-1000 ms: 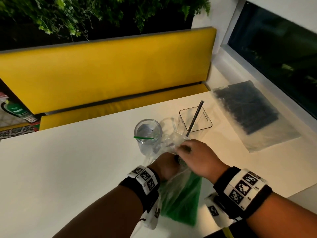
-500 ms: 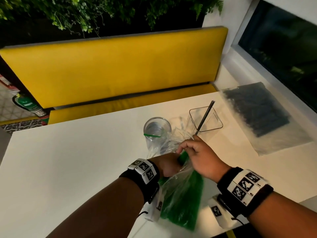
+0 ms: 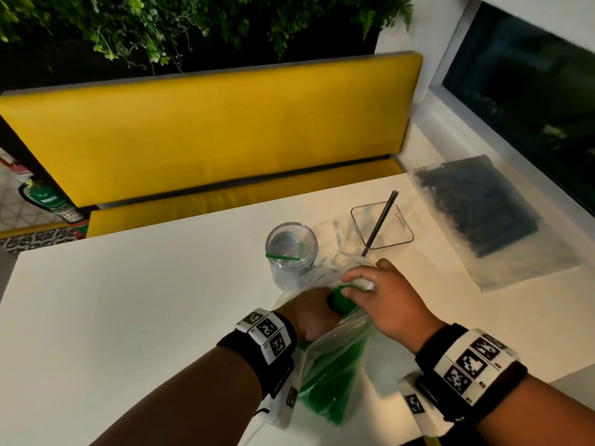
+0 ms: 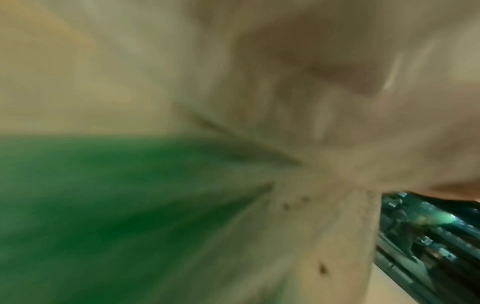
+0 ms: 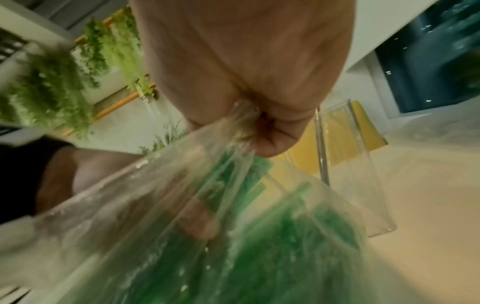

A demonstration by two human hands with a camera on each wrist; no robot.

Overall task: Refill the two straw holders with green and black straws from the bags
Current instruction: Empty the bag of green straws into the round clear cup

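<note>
On the white table [image 3: 145, 317], my left hand [image 3: 314, 312] grips a bundle of green straws [image 3: 341, 300] at the mouth of their clear bag [image 3: 335, 358]; its fingers are hidden. My right hand [image 3: 351, 284] pinches the bag's upper edge, and the right wrist view shows the right hand [image 5: 259, 131] holding the plastic of the bag [image 5: 155, 205] over the green straws [image 5: 272, 257]. Just beyond stand a round clear holder [image 3: 291, 249] with one green straw [image 3: 281, 257] and a square clear holder [image 3: 381, 225] with one black straw [image 3: 381, 220]. The left wrist view is a blur of green and plastic.
A sealed bag of black straws [image 3: 479, 207] lies flat at the table's right, near the window sill. A yellow bench [image 3: 209, 140] runs along the far edge. The square holder [image 5: 363, 174] stands close beside my right hand.
My right hand has drawn back toward me and taken a pinch of the bag's edge. The tops of the green straws now show between my two hands. The holders stand as before.
</note>
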